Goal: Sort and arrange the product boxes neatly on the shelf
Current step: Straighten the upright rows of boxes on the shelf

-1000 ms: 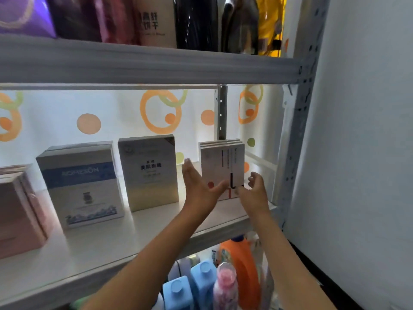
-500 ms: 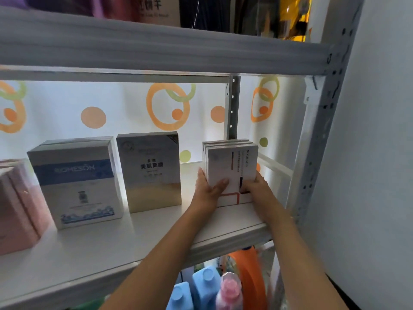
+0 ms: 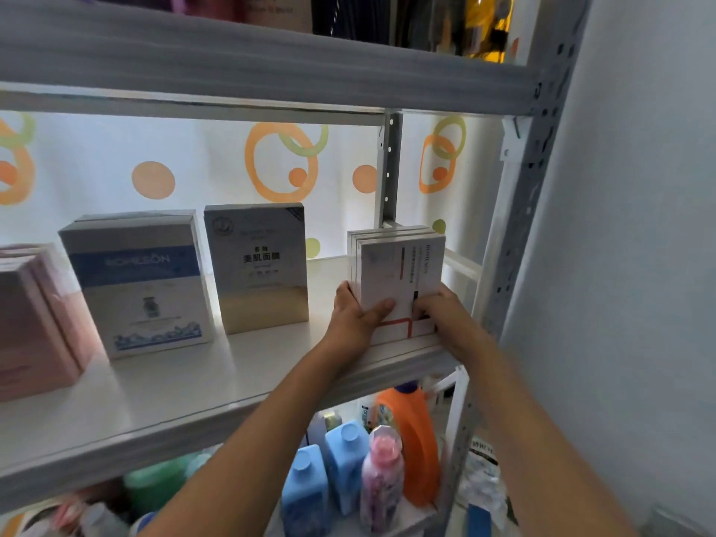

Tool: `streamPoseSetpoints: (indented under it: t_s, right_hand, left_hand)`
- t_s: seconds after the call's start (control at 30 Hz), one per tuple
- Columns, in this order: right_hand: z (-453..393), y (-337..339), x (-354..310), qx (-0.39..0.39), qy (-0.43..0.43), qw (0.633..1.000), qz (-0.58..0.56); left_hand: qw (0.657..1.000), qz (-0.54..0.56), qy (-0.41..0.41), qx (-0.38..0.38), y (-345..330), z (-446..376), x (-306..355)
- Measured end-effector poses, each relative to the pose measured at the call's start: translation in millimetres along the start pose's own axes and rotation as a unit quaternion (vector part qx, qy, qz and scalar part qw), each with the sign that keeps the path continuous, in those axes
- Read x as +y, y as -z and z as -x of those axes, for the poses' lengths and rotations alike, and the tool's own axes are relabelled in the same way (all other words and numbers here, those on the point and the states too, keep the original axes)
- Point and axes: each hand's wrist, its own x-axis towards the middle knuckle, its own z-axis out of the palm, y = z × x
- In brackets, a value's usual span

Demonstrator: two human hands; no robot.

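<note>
A set of thin white upright cardboard boxes (image 3: 401,273), printed with red lines and dark vertical text, stood at the right end of the white shelf board (image 3: 193,385), near its front edge. The left hand (image 3: 354,315) gripped the set's left side, thumb curled across the front face. The right hand (image 3: 441,313) gripped the right side. A grey perforated upright (image 3: 519,211) stood just right of the set. Bare board separated the set from the silver-and-gold box (image 3: 257,267) on its left.
</note>
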Motion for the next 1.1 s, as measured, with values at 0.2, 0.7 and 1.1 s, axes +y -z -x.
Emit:
streamPoseSetpoints:
  t_s: [0.2,0.7,1.1]
  right_hand:
    - [23,-1,-3,0.012,-0.011,1.0,0.006]
    - [43,-3,-13,0.023,-0.031,0.998,0.054]
    - [51,-3,-7,0.047,-0.021,0.997,0.05]
  left_hand:
    - [1.0,-0.017,-0.018,0.008,-3,21,5]
    - [0.998,-0.05,-0.033,0.015,1,31,10]
    - [0.998,-0.058,-0.009,-0.003,7,42,11]
